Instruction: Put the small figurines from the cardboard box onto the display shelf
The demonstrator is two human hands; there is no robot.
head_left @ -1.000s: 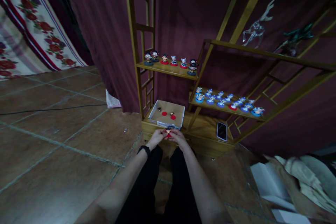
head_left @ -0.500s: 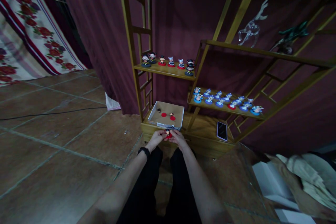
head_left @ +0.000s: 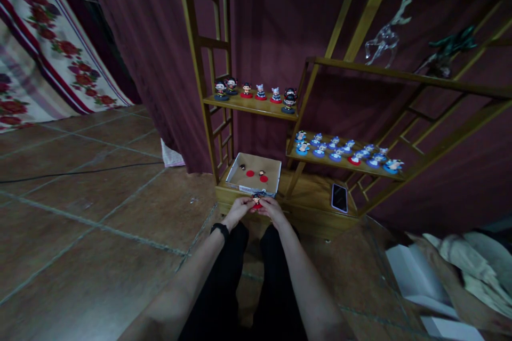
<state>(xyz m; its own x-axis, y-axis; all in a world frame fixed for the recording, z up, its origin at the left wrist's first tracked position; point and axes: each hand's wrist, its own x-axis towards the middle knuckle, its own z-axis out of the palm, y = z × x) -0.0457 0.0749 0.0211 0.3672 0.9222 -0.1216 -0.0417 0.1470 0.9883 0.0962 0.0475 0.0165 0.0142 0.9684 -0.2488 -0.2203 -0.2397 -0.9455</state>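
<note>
Between both hands, in front of the box, I hold a small dark-haired figurine [head_left: 256,200] on a red base. My left hand [head_left: 240,210] is closed on its left side, a black band around that wrist. On the other side my right hand [head_left: 272,209] grips the figurine too, fingers at the red base. Just beyond the hands sits a shallow open box [head_left: 266,164]. Inside it lie a red disc [head_left: 250,173], a second red disc [head_left: 264,179] with a small figure [head_left: 262,173] beside it, and a small dark-topped piece [head_left: 242,167].
The wooden shelf unit [head_left: 252,106] carries several figurines on its upper left board. More blue and purple figurines [head_left: 336,154] stand on the right board. A phone [head_left: 339,198] lies below them. A clear deer ornament [head_left: 386,40] stands high right; white boxes [head_left: 418,277] rest on the floor.
Both hands stay nearly in place, still around the figurine. It appears slightly higher and more upright between the fingers. The view has shifted a little.
</note>
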